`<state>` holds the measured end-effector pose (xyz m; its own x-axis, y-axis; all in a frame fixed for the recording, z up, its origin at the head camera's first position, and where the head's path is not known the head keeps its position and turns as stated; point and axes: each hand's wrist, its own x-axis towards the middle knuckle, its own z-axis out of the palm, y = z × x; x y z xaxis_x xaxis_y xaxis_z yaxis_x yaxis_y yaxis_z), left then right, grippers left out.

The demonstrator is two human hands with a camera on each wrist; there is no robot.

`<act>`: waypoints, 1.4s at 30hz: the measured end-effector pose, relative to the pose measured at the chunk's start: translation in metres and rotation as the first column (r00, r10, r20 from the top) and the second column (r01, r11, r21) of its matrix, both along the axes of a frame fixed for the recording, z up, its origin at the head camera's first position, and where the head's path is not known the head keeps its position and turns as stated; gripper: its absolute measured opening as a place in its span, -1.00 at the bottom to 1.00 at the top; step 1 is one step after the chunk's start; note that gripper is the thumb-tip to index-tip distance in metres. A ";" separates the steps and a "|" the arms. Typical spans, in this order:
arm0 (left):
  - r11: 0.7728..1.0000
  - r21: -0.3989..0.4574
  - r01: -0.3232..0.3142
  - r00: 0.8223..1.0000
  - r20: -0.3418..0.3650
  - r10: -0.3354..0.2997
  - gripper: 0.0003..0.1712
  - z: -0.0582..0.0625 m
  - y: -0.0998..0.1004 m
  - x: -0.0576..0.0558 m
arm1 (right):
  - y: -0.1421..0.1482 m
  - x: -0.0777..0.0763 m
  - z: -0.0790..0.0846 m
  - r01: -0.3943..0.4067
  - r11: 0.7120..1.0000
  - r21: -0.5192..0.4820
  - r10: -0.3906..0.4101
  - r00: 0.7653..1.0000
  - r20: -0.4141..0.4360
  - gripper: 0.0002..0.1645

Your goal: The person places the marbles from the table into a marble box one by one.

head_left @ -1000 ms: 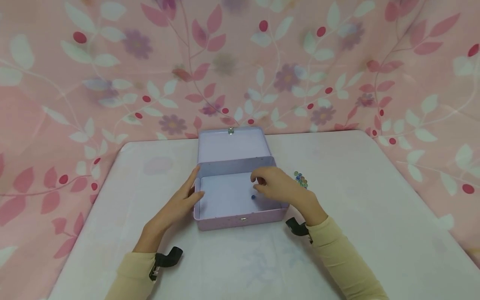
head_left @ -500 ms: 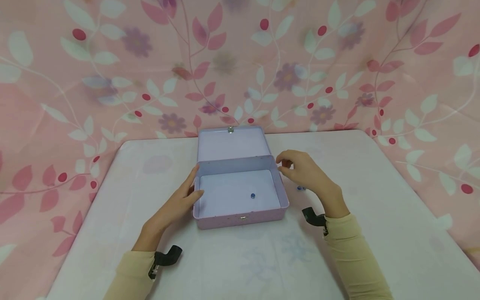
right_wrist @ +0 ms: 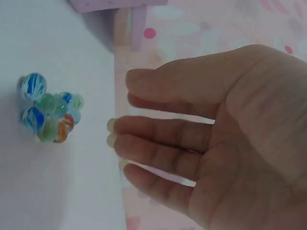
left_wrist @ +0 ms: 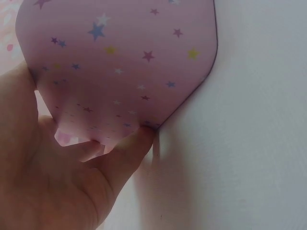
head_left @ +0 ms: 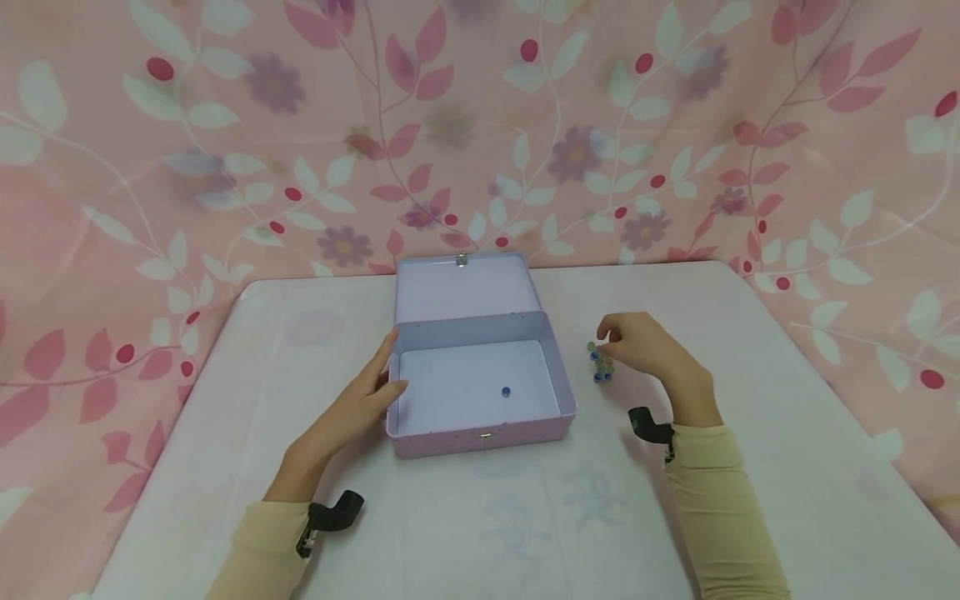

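A lavender tin box (head_left: pixel 450 443) with a star print stands on the table, its lid (head_left: pixel 468 289) tipped back. My left hand (head_left: pixel 360 408) holds the box by its left wall, the thumb at the rim and the other fingers along the outside. One blue marble (head_left: pixel 506 392) lies on the box floor. To the right of the box is a small cluster of glass marbles (right_wrist: pixel 46 103) in swirled blue, green and orange. My right hand (head_left: pixel 652 350) hovers over them, fingers loosely bent and apart from the thumb, holding nothing in the right wrist view.
A white cloth (head_left: pixel 465 517) with faint prints covers the table. Behind it hangs a pink flowered curtain (head_left: pixel 480 125), close to the lid's far edge. Each wrist carries a black camera mount (head_left: pixel 337 511).
My right hand has moved from above the inside of the box, out over its right wall, to the marble cluster. The left hand and the box stay where they were.
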<state>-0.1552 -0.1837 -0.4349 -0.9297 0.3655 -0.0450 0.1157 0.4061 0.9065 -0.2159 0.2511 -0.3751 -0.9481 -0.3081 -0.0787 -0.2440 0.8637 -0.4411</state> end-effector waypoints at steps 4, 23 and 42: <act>1.000 0.001 -0.003 1.000 0.006 0.003 -0.13 0.000 0.000 0.000 | 0.007 -0.001 -0.007 0.032 0.999 0.043 -0.034 0.999 0.034 -0.78; 1.000 0.003 0.003 1.000 -0.003 -0.003 -0.14 0.002 0.000 0.001 | 0.016 -0.012 -0.038 0.112 0.986 0.120 -0.120 0.991 0.057 -0.86; 1.000 -0.003 -0.004 1.000 0.002 0.004 -0.14 0.001 0.000 0.001 | 0.009 -0.007 -0.022 0.129 0.987 0.091 -0.128 0.992 -0.021 -0.85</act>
<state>-0.1538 -0.1839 -0.4342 -0.9312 0.3614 -0.0478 0.1123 0.4091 0.9056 -0.2230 0.2600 -0.3972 -0.9806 -0.1758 -0.0864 -0.1345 0.9248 -0.3559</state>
